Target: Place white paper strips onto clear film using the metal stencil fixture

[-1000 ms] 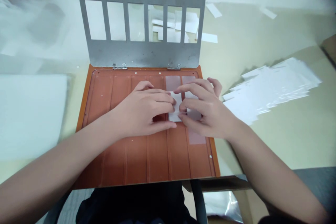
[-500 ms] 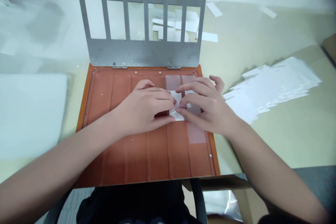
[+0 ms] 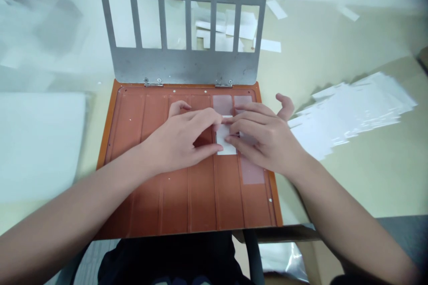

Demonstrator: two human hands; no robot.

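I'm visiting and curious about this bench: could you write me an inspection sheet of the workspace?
Surface: beige table, orange ribbed tray on it.
Job's things: white slip on the tray; translucent strips in its two rightmost channels; hinged metal plate with six windows stands open.
Clutter: fanned white sheets at right; loose slips behind the plate.
Grip: left hand pinches the slip's left edge; right hand presses fingers on it, thumb lifted.
Cables: nothing seen.
Surroundings: large white sheet at left.

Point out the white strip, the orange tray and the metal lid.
white strip (image 3: 228, 148), head view, lower edge
orange tray (image 3: 200, 200), head view, bare floor
metal lid (image 3: 183, 69), head view, lower band
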